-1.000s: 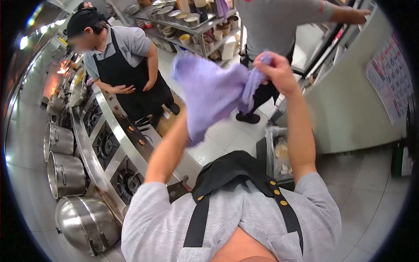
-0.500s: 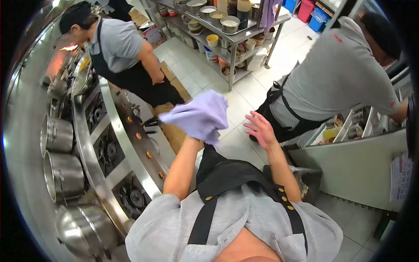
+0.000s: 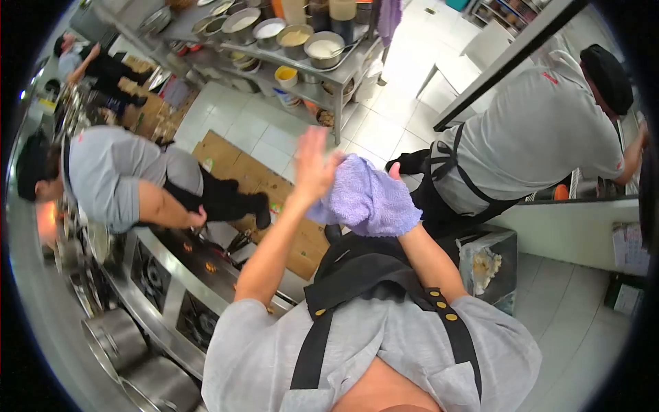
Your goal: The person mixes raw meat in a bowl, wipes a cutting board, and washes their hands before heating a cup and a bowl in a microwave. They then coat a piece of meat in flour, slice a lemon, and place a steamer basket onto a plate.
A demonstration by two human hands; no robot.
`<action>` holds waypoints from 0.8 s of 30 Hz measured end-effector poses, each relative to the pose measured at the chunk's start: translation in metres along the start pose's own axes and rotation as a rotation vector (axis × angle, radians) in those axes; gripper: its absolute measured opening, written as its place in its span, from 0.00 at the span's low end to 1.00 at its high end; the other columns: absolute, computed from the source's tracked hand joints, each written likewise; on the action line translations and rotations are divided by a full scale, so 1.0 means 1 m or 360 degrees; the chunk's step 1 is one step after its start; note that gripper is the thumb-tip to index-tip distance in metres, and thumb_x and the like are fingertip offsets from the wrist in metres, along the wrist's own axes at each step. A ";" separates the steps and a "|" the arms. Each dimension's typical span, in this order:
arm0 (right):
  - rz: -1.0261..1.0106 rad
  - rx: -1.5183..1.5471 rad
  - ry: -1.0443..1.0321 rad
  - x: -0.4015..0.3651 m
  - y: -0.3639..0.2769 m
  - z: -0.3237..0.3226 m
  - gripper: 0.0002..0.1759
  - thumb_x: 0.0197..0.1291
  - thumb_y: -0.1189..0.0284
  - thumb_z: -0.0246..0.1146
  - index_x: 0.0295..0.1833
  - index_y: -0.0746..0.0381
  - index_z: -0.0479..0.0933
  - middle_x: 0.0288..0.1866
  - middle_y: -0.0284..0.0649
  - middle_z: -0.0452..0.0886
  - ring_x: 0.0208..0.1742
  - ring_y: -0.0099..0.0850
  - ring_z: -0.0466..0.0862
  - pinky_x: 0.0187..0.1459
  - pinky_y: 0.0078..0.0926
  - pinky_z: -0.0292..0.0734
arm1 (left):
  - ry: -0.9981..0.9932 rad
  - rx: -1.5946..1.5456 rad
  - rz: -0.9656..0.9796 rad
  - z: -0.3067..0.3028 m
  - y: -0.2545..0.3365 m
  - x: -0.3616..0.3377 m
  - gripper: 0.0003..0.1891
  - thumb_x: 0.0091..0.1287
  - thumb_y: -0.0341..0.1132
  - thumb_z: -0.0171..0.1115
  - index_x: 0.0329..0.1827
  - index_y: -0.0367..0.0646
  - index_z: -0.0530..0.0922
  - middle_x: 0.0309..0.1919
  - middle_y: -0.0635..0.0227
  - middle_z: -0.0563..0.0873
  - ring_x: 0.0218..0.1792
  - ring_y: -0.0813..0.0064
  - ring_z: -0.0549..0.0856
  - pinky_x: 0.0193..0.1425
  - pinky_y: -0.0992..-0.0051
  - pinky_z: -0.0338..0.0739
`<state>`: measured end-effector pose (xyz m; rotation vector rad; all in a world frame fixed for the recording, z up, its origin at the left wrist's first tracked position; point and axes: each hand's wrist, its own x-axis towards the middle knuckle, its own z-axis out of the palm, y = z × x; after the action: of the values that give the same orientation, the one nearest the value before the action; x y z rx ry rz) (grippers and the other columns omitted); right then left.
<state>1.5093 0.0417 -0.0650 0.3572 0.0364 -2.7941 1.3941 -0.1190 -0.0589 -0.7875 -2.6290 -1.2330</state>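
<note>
A lavender cloth (image 3: 371,199) is bunched up in front of my chest, over my right hand. Of my right hand (image 3: 395,171) only the thumb tip shows beyond the cloth; the fingers are hidden under it, and the cloth rests in that hand. My left hand (image 3: 316,165) is raised at the cloth's left edge. Its fingers are stretched out and smeared by motion, and the heel of the hand overlaps the cloth.
Left, a co-worker (image 3: 117,175) stands by the stove (image 3: 185,295) and large pots (image 3: 161,384). Right, another co-worker (image 3: 508,144) leans over a counter. A lined bin (image 3: 508,264) stands close to my right. Ahead is a steel shelf (image 3: 336,79) with bowls; cardboard (image 3: 237,165) covers the floor.
The cloth has passed from my left hand to my right hand. My left hand has come off it with fingers extended. The view has turned, showing more floor and another person at far left.
</note>
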 end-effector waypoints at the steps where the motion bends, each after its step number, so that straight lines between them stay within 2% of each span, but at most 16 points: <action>1: -0.0058 0.0010 -0.0006 0.004 -0.007 -0.003 0.32 0.66 0.54 0.48 0.66 0.66 0.61 0.64 0.49 0.69 0.66 0.43 0.67 0.68 0.42 0.58 | -0.0035 -0.0019 0.0044 0.017 0.003 0.003 0.24 0.67 0.45 0.52 0.66 0.55 0.67 0.67 0.49 0.62 0.68 0.52 0.61 0.69 0.58 0.55; 3: -0.0135 -0.0313 0.0096 0.009 -0.026 -0.004 0.28 0.65 0.58 0.50 0.62 0.66 0.64 0.59 0.47 0.72 0.56 0.43 0.75 0.60 0.41 0.68 | -0.0651 -0.0075 0.0366 0.049 0.016 0.007 0.27 0.68 0.45 0.51 0.68 0.47 0.62 0.66 0.46 0.63 0.67 0.51 0.63 0.69 0.62 0.57; 5: -0.0189 -0.0529 0.0312 0.010 -0.047 0.010 0.23 0.62 0.64 0.54 0.58 0.66 0.67 0.53 0.46 0.76 0.48 0.40 0.80 0.51 0.37 0.77 | -0.0687 -0.0950 -0.0084 0.086 -0.006 0.004 0.27 0.69 0.43 0.50 0.68 0.40 0.62 0.63 0.48 0.68 0.65 0.56 0.67 0.68 0.68 0.59; 6: -0.0269 -0.0649 0.0296 0.011 -0.059 0.019 0.21 0.62 0.67 0.53 0.57 0.67 0.68 0.48 0.46 0.77 0.47 0.38 0.81 0.51 0.36 0.77 | -0.0704 -0.1179 -0.0343 0.116 -0.032 -0.014 0.25 0.70 0.43 0.49 0.66 0.38 0.64 0.62 0.52 0.70 0.61 0.62 0.70 0.65 0.72 0.62; 7: -0.0421 -0.0591 0.0270 0.011 -0.070 0.033 0.21 0.61 0.68 0.53 0.57 0.69 0.68 0.50 0.47 0.77 0.48 0.39 0.81 0.52 0.36 0.77 | -0.1089 -0.1192 -0.0364 0.121 -0.053 -0.017 0.21 0.70 0.42 0.49 0.58 0.38 0.72 0.51 0.56 0.80 0.50 0.67 0.77 0.56 0.71 0.69; 8: -0.0565 -0.0527 0.0240 0.013 -0.082 0.043 0.22 0.61 0.69 0.53 0.57 0.70 0.68 0.51 0.48 0.78 0.48 0.39 0.81 0.52 0.35 0.77 | -0.1571 -0.0682 -0.0418 0.130 -0.077 -0.024 0.18 0.69 0.44 0.50 0.47 0.36 0.78 0.36 0.58 0.84 0.39 0.70 0.79 0.46 0.70 0.73; 9: -0.0680 -0.0648 0.0344 0.015 -0.104 0.032 0.21 0.61 0.69 0.53 0.57 0.70 0.68 0.50 0.47 0.78 0.48 0.37 0.81 0.51 0.35 0.77 | -0.1537 -0.0628 -0.0314 0.127 -0.079 -0.026 0.18 0.69 0.44 0.52 0.38 0.36 0.80 0.27 0.58 0.83 0.32 0.73 0.80 0.39 0.70 0.73; 10: -0.0809 -0.0770 0.0438 0.020 -0.129 0.023 0.21 0.62 0.68 0.53 0.56 0.70 0.68 0.49 0.46 0.78 0.47 0.36 0.80 0.50 0.34 0.77 | -0.1654 -0.0509 -0.0471 0.119 -0.077 -0.009 0.16 0.67 0.43 0.54 0.38 0.38 0.81 0.30 0.55 0.84 0.34 0.73 0.81 0.42 0.70 0.74; 12: -0.0908 -0.0720 0.0361 0.034 -0.149 0.052 0.20 0.61 0.68 0.54 0.56 0.70 0.70 0.48 0.45 0.79 0.47 0.36 0.80 0.51 0.33 0.76 | -0.1505 -0.0411 -0.0247 0.108 -0.071 0.044 0.17 0.66 0.42 0.55 0.47 0.37 0.78 0.36 0.54 0.84 0.38 0.68 0.82 0.45 0.68 0.75; 14: -0.0734 -0.0630 0.0244 0.053 -0.172 0.069 0.19 0.62 0.68 0.54 0.54 0.69 0.72 0.45 0.44 0.80 0.47 0.36 0.81 0.53 0.32 0.75 | -0.0318 -0.0384 0.0586 0.109 -0.040 0.122 0.21 0.64 0.38 0.56 0.58 0.36 0.71 0.42 0.52 0.83 0.41 0.62 0.83 0.46 0.68 0.75; 15: -0.0589 -0.0790 0.0347 0.067 -0.192 0.048 0.19 0.62 0.67 0.55 0.52 0.70 0.73 0.44 0.42 0.80 0.45 0.33 0.81 0.52 0.30 0.74 | -0.0323 -0.0383 0.0596 0.115 -0.021 0.156 0.21 0.64 0.38 0.56 0.58 0.36 0.71 0.42 0.52 0.83 0.41 0.62 0.83 0.46 0.68 0.75; 16: -0.0782 -0.1245 0.0476 0.090 -0.208 0.018 0.17 0.61 0.67 0.54 0.48 0.69 0.75 0.41 0.39 0.80 0.41 0.29 0.80 0.45 0.26 0.75 | -0.0397 -0.0665 0.0555 0.126 0.002 0.186 0.23 0.63 0.36 0.56 0.60 0.36 0.69 0.45 0.53 0.82 0.45 0.59 0.81 0.48 0.67 0.75; 18: -0.1044 -0.1609 0.0618 0.078 -0.206 0.111 0.14 0.61 0.67 0.55 0.41 0.68 0.76 0.35 0.33 0.80 0.35 0.24 0.79 0.37 0.23 0.74 | -0.0480 -0.0958 0.0527 0.152 0.019 0.208 0.25 0.62 0.34 0.57 0.61 0.36 0.66 0.47 0.53 0.80 0.49 0.56 0.80 0.49 0.65 0.74; 20: -0.1044 -0.1568 0.0698 0.076 -0.221 0.129 0.13 0.60 0.67 0.55 0.39 0.67 0.77 0.32 0.32 0.79 0.32 0.23 0.78 0.35 0.22 0.73 | -0.0506 -0.0908 0.0219 0.183 -0.001 0.191 0.21 0.60 0.33 0.58 0.56 0.36 0.71 0.44 0.54 0.80 0.47 0.53 0.78 0.51 0.63 0.74; 22: -0.1025 -0.1510 0.0809 0.073 -0.231 0.125 0.12 0.60 0.67 0.55 0.37 0.66 0.77 0.30 0.30 0.78 0.30 0.21 0.77 0.33 0.22 0.73 | -0.0695 -0.0700 0.0274 0.206 -0.033 0.185 0.18 0.60 0.33 0.57 0.52 0.35 0.73 0.41 0.55 0.80 0.44 0.52 0.78 0.50 0.62 0.74; 24: -0.1325 -0.1853 0.0983 0.074 -0.243 0.114 0.11 0.60 0.68 0.55 0.36 0.65 0.77 0.26 0.28 0.75 0.28 0.19 0.73 0.31 0.20 0.69 | -0.0828 -0.0494 0.0330 0.230 -0.076 0.180 0.15 0.61 0.33 0.57 0.48 0.35 0.75 0.38 0.56 0.80 0.40 0.51 0.79 0.48 0.62 0.75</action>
<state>1.3369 0.2411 0.0229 0.9769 2.2074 -2.5684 1.2238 0.0848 -0.2026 -1.5816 -2.6471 -1.5679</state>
